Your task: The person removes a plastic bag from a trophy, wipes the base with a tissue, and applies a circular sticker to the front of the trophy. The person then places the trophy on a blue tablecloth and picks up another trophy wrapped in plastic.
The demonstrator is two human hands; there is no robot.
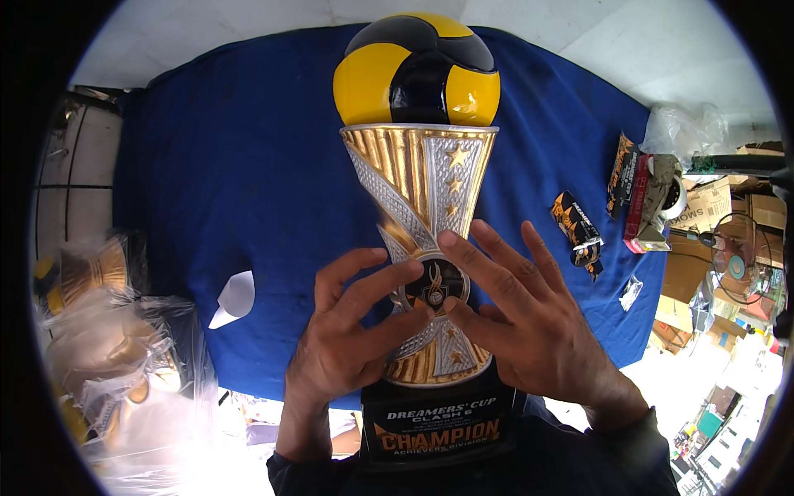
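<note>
The left fingers (395, 278) were parted and bent, index fingertip at about ten o'clock on the rim of a round black emblem (455, 285) and thumb near six; another finger curled above the index. The right fingers (500, 281) were spread wider, index tip at twelve on the emblem's edge, thumb at five, the others fanned out and up. Neither hand was closed around anything; the tips met the emblem, and I cannot tell how hard they pressed.

With the emblem as the clock's centre, the left hand (335, 343) sat at eight and the right hand (546, 347) at four. The emblem lay on the waist of a gold and silver trophy cup (405, 165), directly before the person, with its flared mouth toward twelve. A yellow and black ball (418, 83) topped it there; its black base (442, 426) was at six.

Farther out, a blue cloth (231, 157) spread behind. A white paper scrap (235, 299) lay at nine, black-and-orange printed pieces (576, 221) at two, and a small silvery scrap (631, 293) at three. Beyond these, plastic-wrapped items (124, 355) bunched between eight and nine, clear plastic (686, 132) at two, and a fan (735, 263) at three.
</note>
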